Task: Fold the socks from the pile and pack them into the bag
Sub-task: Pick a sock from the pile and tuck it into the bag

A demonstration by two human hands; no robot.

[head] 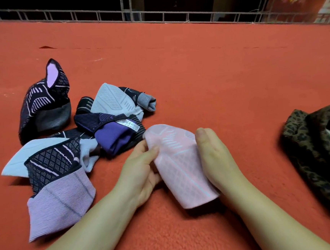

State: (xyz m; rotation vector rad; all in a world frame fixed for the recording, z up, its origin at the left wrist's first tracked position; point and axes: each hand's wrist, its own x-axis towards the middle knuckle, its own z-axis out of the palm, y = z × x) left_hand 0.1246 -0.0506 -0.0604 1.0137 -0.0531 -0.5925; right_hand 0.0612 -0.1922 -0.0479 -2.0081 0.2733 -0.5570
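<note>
At lower centre, the left hand (142,170) pinches a pink sock (180,163) by its edge. The right hand (216,160) grips the other side, fingers hidden beneath.

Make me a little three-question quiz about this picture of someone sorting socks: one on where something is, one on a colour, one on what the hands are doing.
1. Where is the leopard-print bag?
A. At the right edge of the red cloth
B. Behind the sock pile on the left
C. On the person's lap

2. What colour is the sock in the hands?
A. Black
B. Pale pink
C. Green

3. How do the hands stand?
A. Both flat on the cloth
B. Both hold the sock
C. One reaches into the bag

Answers:
1 A: the bag lies at the right on the red cloth, opposite the sock pile.
2 B: it is pale pink with light lines.
3 B: the left hand pinches one edge and the right hand has its grip on the other.
</note>
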